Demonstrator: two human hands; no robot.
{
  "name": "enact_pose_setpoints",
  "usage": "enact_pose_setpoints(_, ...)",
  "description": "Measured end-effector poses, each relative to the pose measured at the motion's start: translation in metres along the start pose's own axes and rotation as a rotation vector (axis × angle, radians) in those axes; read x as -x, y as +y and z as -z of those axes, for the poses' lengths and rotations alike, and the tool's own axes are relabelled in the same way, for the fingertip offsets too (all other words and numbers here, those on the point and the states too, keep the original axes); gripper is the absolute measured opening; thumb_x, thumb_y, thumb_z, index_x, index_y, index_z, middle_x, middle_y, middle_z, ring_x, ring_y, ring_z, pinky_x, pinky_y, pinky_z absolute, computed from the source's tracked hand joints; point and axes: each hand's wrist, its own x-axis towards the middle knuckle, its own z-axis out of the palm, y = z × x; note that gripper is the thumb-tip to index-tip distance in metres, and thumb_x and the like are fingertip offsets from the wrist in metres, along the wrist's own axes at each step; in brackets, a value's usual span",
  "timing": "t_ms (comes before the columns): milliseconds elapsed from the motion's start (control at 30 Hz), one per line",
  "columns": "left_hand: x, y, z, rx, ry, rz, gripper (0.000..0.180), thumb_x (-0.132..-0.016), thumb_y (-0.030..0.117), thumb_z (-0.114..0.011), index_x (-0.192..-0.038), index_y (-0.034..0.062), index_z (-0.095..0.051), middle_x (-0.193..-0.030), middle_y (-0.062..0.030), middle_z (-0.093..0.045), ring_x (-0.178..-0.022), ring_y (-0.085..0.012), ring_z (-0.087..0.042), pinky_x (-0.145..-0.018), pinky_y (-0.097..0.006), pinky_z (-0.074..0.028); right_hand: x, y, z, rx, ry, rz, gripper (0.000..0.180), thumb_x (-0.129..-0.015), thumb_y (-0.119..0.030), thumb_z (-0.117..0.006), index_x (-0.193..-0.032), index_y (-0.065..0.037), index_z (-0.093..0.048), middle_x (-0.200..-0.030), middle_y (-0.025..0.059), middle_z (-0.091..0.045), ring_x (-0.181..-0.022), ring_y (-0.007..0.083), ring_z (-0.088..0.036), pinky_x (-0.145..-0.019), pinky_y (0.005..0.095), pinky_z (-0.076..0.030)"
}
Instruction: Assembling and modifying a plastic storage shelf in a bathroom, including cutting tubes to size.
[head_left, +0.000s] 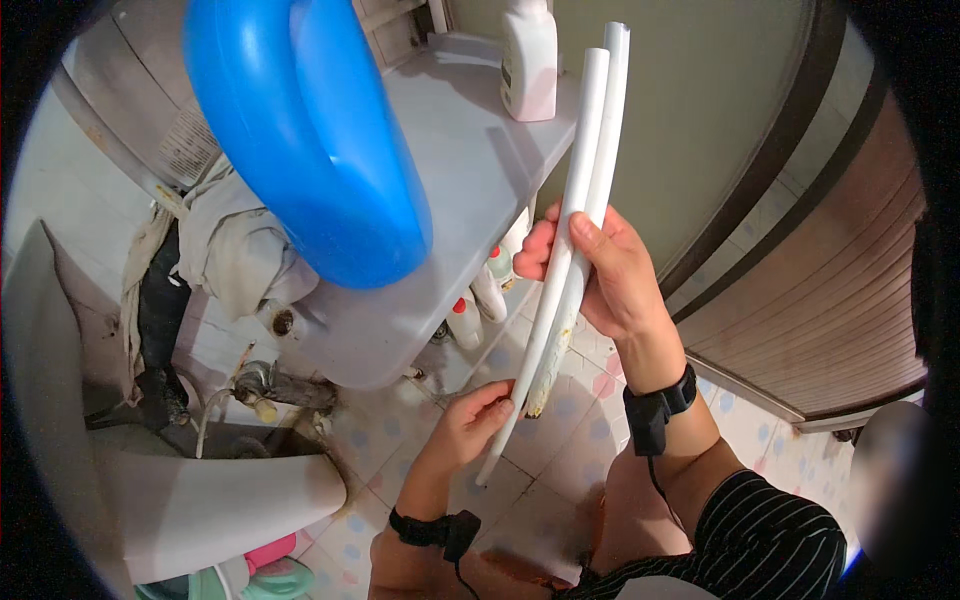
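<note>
Two white plastic pipes lie side by side, slanting from upper right to lower left. My right hand (622, 285) is closed around both at about mid-length, its thumb lying across the front. The longer, cleaner pipe (548, 290) is in front, and my left hand (470, 425) pinches it near its lower end. Behind it, the other pipe (612, 120) reaches a little higher at the top. Its lower end is stained yellowish and looks crusted, with a dark tip. Each wrist wears a black strap with a small box and a cable.
A large blue jug (310, 140) and a white bottle (530, 65) stand on a grey shelf (465, 180), with red-capped bottles (464, 322) below. Grey cloths (235, 235) hang left above a white basin (230, 510). A ribbed curved door (830, 300) stands right; the floor (580, 450) is patterned tile.
</note>
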Motion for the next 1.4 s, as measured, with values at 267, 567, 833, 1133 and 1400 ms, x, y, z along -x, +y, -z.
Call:
enact_pose_setpoints(267, 0.001, 0.000, 0.002, 0.074, -0.025, 0.036, 0.028, -0.091, 0.011, -0.046, -0.114, -0.0035, -0.052, -0.095, -0.0066, -0.061, -0.083, -0.0133, -0.058, -0.076, -0.026, -0.047, -0.004, 0.004, 0.003, -0.009, 0.069, 0.004, 0.023, -0.091, -0.020, -0.049, -0.101, 0.000, -0.048, -0.090, 0.0164, -0.060, -0.083, 0.0254, -0.063, -0.077, 0.0376, -0.054)
enact_pose_setpoints(567, 0.003, 0.002, 0.004, 0.120, -0.055, 0.042, 0.030, -0.092, 0.011, -0.044, -0.115, -0.0063, -0.050, -0.095, -0.0087, -0.060, -0.084, -0.0142, -0.059, -0.077, -0.026, -0.047, -0.007, 0.004, 0.004, -0.024, 0.043, 0.012, 0.022, -0.092, -0.020, -0.046, -0.101, 0.001, -0.048, -0.091, 0.0168, -0.060, -0.084, 0.0265, -0.063, -0.078, 0.0380, -0.053)
enact_pose_setpoints(833, 0.001, -0.001, 0.007, 0.167, -0.081, 0.060, 0.033, -0.091, 0.009, -0.043, -0.120, -0.0075, -0.046, -0.103, -0.0108, -0.058, -0.088, -0.0173, -0.059, -0.082, -0.029, -0.047, -0.007, 0.004, 0.004, -0.046, 0.070, 0.032, 0.022, -0.093, -0.019, -0.044, -0.101, 0.001, -0.046, -0.091, 0.0171, -0.059, -0.084, 0.0272, -0.063, -0.077, 0.0387, -0.054)
enact_pose_setpoints(1133, -0.001, -0.003, 0.002, 0.069, -0.084, 0.112, 0.027, -0.091, 0.007, -0.043, -0.113, -0.0053, -0.052, -0.094, -0.0077, -0.059, -0.087, -0.0132, -0.056, -0.083, -0.027, -0.043, -0.006, 0.002, 0.008, -0.031, 0.101, 0.011, 0.022, -0.093, -0.018, -0.044, -0.101, 0.002, -0.046, -0.090, 0.0165, -0.060, -0.084, 0.0270, -0.063, -0.077, 0.0376, -0.054)
enact_pose_setpoints(1400, -0.002, -0.013, 0.001, 0.095, -0.062, 0.121, 0.026, -0.091, 0.007, -0.042, -0.112, -0.0050, -0.052, -0.095, -0.0064, -0.059, -0.089, -0.0128, -0.057, -0.082, -0.026, -0.044, -0.005, 0.002, 0.008, -0.051, 0.082, -0.005, 0.023, -0.091, -0.018, -0.049, -0.102, 0.001, -0.047, -0.094, 0.0185, -0.060, -0.085, 0.0266, -0.063, -0.079, 0.0377, -0.054)
